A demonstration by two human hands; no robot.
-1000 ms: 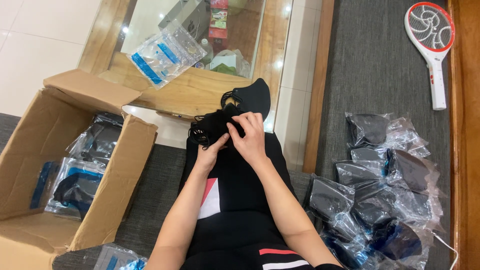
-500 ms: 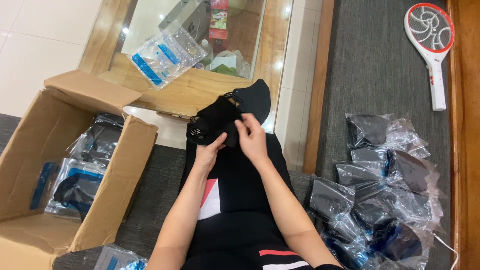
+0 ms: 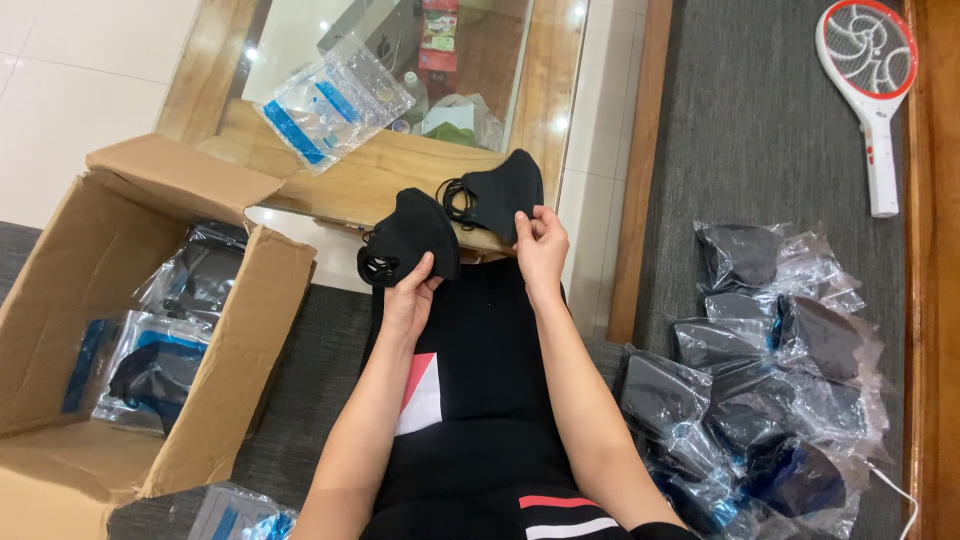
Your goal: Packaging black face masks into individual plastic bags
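Note:
My left hand (image 3: pixel 408 300) grips the lower edge of a black face mask (image 3: pixel 408 238), held up over my lap. My right hand (image 3: pixel 541 247) pinches the edge of a second black face mask (image 3: pixel 497 194) with its ear loops bunched at the left side. The two masks are apart, side by side, above my black trousers (image 3: pixel 480 400). Both forearms reach forward from the bottom of the view.
An open cardboard box (image 3: pixel 120 330) with bagged black masks stands at my left. A pile of several bagged masks (image 3: pixel 770 370) lies on the grey mat at my right. A glass-topped wooden table (image 3: pixel 400 170) holds a stack of clear bags (image 3: pixel 332 100). A racket-shaped swatter (image 3: pixel 868 70) lies far right.
The two masks, held together as one dark bunch before, have been pulled apart. My left hand moved left with one, my right hand moved right with the other.

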